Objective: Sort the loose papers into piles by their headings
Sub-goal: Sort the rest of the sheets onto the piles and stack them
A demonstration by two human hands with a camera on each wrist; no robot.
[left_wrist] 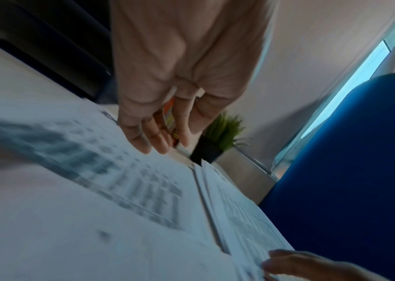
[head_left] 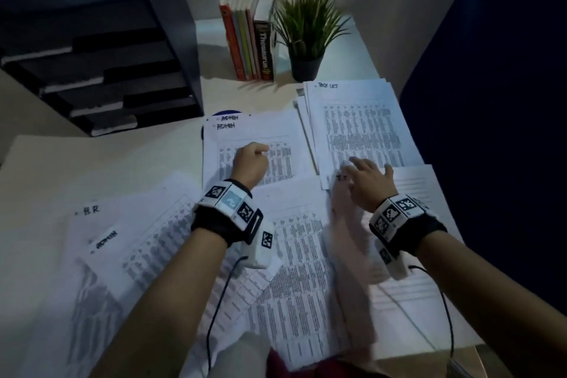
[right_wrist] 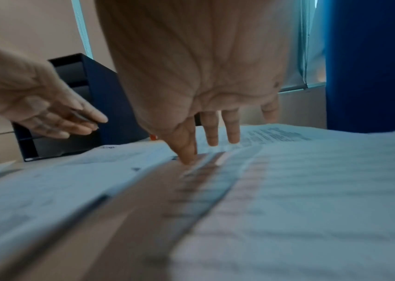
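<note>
Printed sheets cover the white desk (head_left: pixel 36 169). A pile headed ADMIN (head_left: pixel 276 132) lies in the middle, and a pile headed TASK LIST (head_left: pixel 359 120) lies to its right. A sheet headed HR (head_left: pixel 89 212) and a loose ADMIN sheet (head_left: pixel 106 242) sit at the near left. My left hand (head_left: pixel 260 152) hovers over the ADMIN pile with loosely curled fingers (left_wrist: pixel 160 140) and holds nothing. My right hand (head_left: pixel 368 167) has straight, spread fingers at the near edge of the TASK LIST pile. Its thumb (right_wrist: pixel 186 152) touches a blurred sheet (head_left: pixel 346 224) under it.
A black letter tray rack (head_left: pixel 101 70) stands at the back left. Upright books (head_left: pixel 248 40) and a potted plant (head_left: pixel 306 34) stand at the back. A blue panel (head_left: pixel 491 101) borders the desk's right side. More loose sheets (head_left: pixel 294 285) lie near me.
</note>
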